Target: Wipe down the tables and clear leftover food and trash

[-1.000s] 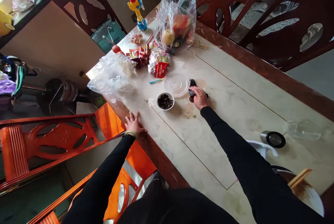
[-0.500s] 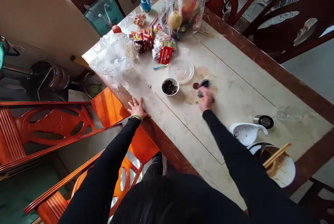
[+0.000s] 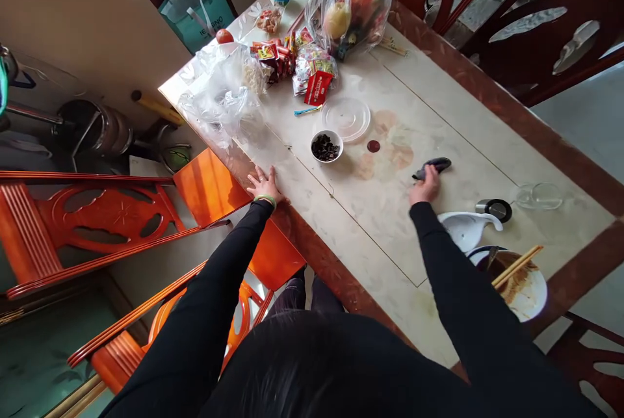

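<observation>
My right hand [image 3: 424, 187] grips a dark, folded cloth [image 3: 433, 168] against the pale tabletop [image 3: 361, 197], right of the flower pattern. Fingers spread, my left hand [image 3: 266, 185] lies flat on the table's near edge and holds nothing. Between the hands, further in, stands a small white bowl [image 3: 327, 146] of dark, shrivelled pieces. Its likely match, a clear round lid [image 3: 346, 119], lies just behind it. Near my right forearm are a white spouted dish [image 3: 465, 226] and a soiled white bowl [image 3: 533, 298] with chopsticks [image 3: 517, 266] across it.
Snack packets [image 3: 316, 77], a crumpled plastic bag [image 3: 221, 96] and a clear bag of fruit [image 3: 353, 8] crowd the far left end. A dark-lidded metal container [image 3: 494, 210] and a clear glass [image 3: 539, 195] stand at right. Orange wooden chairs [image 3: 114, 220] flank the near left side.
My right hand has slid the dark cloth to the right across the tabletop, away from the small bowl. My left hand stays flat at the edge. The view has shifted slightly.
</observation>
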{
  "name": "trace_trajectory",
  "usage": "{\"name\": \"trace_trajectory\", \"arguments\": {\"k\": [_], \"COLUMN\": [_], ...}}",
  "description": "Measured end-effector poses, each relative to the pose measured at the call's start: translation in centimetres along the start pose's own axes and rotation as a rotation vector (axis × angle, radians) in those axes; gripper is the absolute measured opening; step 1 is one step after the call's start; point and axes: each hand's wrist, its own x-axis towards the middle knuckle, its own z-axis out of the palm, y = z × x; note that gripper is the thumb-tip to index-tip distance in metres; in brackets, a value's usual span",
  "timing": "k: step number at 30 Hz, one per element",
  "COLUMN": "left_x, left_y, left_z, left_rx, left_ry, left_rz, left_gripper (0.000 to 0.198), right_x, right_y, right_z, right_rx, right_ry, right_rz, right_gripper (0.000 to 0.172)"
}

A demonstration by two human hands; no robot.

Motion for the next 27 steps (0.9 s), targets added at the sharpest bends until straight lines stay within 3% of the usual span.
{"name": "trace_trajectory", "arguments": {"k": [3,5,7,8,10,12,14,16,17,19,23,25,27], "left_x": [0.0,-0.2,-0.3,-0.4,-0.6,-0.7,-0.7,-0.7,-0.8,-0.8,-1.0,-1.1,-1.1], "left_y": [0.1,0.2,0.3,0.3,0.4,0.5,0.7,0.8,0.9,1.0,1.0,0.9,0.8], "left_z": [-0.1,-0.3,-0.4,-0.4,-0.5,-0.4,-0.4,-0.4,-0.4,-0.4,-0.5,-0.4,-0.4], "left_rx": [0.002,0.016,0.036,0.047,0.063,0.072,0.072,0.068,0.064,0.058,0.045,0.036,0.029], "left_ry": [-0.004,-0.015,-0.023,-0.024,-0.015,-0.009,-0.013,-0.022,-0.026,-0.031,-0.026,-0.014,-0.015], "left_rz": [0.003,-0.003,-0.015,-0.020,-0.024,-0.024,-0.029,-0.038,-0.040,-0.041,-0.030,-0.018,-0.013], "left_gripper": [0.161,0.161,0.160,0.160,0.160,0.160,0.159,0.158,0.156,0.153,0.148,0.147,0.147], "right_x": [-2.8,-4.7,-6.4,-7.6,-11.3,-17.1,-23.4,-27.8,-28.6,-27.2,-17.4,-13.1,-11.3], "right_y": [-4.3,-7.5,-9.0,-8.9,-7.3,-5.0,-3.5,-3.3,-3.8,-5.3,-9.4,-11.0,-11.5], "right_z": [7.9,13.1,15.4,15.2,12.8,9.3,6.9,6.9,7.8,10.9,17.7,19.1,18.4], "right_rx": [0.016,0.069,0.187,0.240,0.285,0.203,0.028,-0.138,-0.205,-0.278,-0.181,-0.076,-0.011], "right_ry": [0.084,0.037,0.009,0.022,0.118,0.260,0.311,0.257,0.253,0.259,0.177,0.060,-0.034], "right_rz": [0.081,0.055,0.018,0.012,0.038,0.101,0.164,0.177,0.186,0.178,0.049,-0.041,-0.106], "right_gripper": [0.055,0.058,0.060,0.060,0.060,0.058,0.058,0.062,0.064,0.067,0.066,0.063,0.059]}}
